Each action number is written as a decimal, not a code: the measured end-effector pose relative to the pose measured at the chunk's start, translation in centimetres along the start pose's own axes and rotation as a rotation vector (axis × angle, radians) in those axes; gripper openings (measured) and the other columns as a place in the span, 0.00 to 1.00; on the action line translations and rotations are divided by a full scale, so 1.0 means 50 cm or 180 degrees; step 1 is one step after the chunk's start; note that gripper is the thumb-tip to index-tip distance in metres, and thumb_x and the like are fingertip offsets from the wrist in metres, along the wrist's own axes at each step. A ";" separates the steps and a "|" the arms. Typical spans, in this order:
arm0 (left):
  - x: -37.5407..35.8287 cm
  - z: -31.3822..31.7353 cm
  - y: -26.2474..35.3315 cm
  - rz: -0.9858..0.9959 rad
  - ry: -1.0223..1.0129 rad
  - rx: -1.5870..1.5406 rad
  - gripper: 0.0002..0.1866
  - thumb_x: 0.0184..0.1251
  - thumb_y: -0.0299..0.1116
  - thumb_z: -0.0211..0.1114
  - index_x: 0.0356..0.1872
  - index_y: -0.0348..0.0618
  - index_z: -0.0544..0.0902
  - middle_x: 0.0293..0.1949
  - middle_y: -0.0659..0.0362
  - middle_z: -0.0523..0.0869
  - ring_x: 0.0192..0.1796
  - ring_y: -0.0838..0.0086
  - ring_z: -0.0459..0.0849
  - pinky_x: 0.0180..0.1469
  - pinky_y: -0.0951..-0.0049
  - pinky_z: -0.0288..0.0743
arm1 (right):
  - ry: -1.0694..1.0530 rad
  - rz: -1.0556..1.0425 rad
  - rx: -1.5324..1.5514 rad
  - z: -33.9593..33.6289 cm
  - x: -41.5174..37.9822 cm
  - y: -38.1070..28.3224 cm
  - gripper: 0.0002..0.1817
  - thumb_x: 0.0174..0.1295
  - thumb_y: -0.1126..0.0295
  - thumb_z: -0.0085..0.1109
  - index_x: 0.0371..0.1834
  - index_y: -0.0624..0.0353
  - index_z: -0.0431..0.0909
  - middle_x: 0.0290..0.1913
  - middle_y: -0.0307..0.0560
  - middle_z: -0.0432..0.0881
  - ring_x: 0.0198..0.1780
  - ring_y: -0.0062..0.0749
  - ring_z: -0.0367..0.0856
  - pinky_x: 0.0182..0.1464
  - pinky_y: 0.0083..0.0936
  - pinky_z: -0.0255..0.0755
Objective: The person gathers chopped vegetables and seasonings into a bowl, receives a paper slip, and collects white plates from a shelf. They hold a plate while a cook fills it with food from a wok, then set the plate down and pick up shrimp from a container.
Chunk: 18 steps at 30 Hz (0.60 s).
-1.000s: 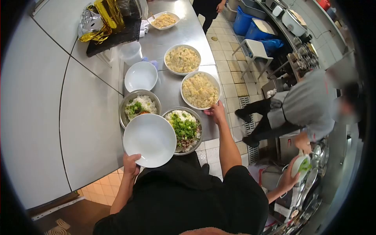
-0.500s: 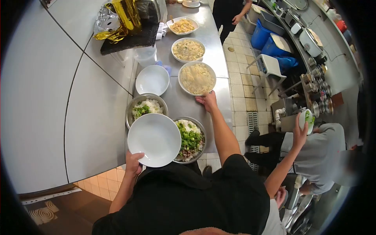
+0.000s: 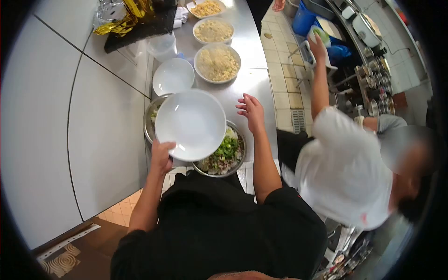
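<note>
My left hand grips the near-left rim of an empty white bowl, thumb on the inside. Beneath it, a metal bowl of rice and greens is mostly covered. Another metal bowl, holding rice, chopped green onion and diced meat, shows at the lower right of the white one. My right hand hovers over the steel counter with fingers apart and nothing in them. Beyond it stands a white bowl of fried rice.
A second white bowl of fried rice and a dish of orange-toned food line the counter. An empty white bowl and a clear plastic tub sit left. A person in white passes at right, carrying a small bowl.
My right hand has let go of the fried rice bowl and drawn back from it. My left hand has moved the empty white bowl forward. The person in white has come further into view.
</note>
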<state>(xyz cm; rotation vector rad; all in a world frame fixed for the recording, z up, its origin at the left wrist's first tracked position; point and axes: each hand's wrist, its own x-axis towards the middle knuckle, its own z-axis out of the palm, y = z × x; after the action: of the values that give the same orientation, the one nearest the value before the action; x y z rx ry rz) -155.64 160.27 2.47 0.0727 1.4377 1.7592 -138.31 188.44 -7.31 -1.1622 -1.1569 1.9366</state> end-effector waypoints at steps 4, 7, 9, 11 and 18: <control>0.093 0.037 -0.012 -0.0076 -0.0323 0.0053 0.28 0.43 0.16 0.57 0.54 0.29 0.74 0.44 0.50 0.83 0.43 0.62 0.84 0.48 0.66 0.79 | 0.0632 -0.0531 -0.1496 -0.104 -0.120 0.101 0.19 0.65 0.61 0.58 0.52 0.64 0.78 0.42 0.47 0.83 0.40 0.29 0.82 0.39 0.27 0.77; 0.140 0.073 -0.016 0.0168 -0.0597 0.0001 0.27 0.44 0.17 0.56 0.52 0.26 0.75 0.44 0.49 0.83 0.44 0.62 0.84 0.48 0.66 0.79 | 0.0205 0.0400 -0.1178 -0.132 -0.205 0.141 0.20 0.65 0.61 0.58 0.52 0.66 0.77 0.42 0.50 0.83 0.38 0.31 0.82 0.38 0.29 0.78; 0.157 0.089 -0.017 0.0048 -0.0610 0.0067 0.27 0.44 0.16 0.56 0.52 0.26 0.75 0.44 0.48 0.83 0.44 0.62 0.84 0.48 0.66 0.80 | -0.0193 0.0946 -0.0985 -0.118 -0.269 0.131 0.20 0.66 0.60 0.56 0.49 0.68 0.76 0.40 0.51 0.83 0.33 0.34 0.83 0.35 0.31 0.78; 0.169 0.111 -0.021 -0.0061 -0.0622 0.0136 0.27 0.43 0.16 0.55 0.53 0.26 0.74 0.43 0.48 0.83 0.44 0.62 0.84 0.47 0.66 0.80 | 0.0140 0.0496 -0.1072 -0.086 -0.307 0.141 0.18 0.64 0.61 0.56 0.44 0.69 0.74 0.35 0.54 0.83 0.29 0.38 0.82 0.31 0.34 0.77; 0.299 0.207 -0.099 -0.0277 -0.0721 0.0490 0.22 0.45 0.16 0.56 0.48 0.23 0.74 0.36 0.52 0.81 0.33 0.61 0.84 0.36 0.65 0.83 | 0.0603 0.0058 -0.2027 -0.112 -0.321 0.189 0.14 0.53 0.68 0.57 0.35 0.68 0.72 0.29 0.61 0.77 0.33 0.46 0.78 0.39 0.38 0.71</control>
<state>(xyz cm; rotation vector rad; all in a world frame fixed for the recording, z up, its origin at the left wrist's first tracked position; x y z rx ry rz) -157.07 177.63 -4.72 0.2779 1.3860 1.5159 -126.74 173.28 -11.04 -1.6347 -1.7186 1.4556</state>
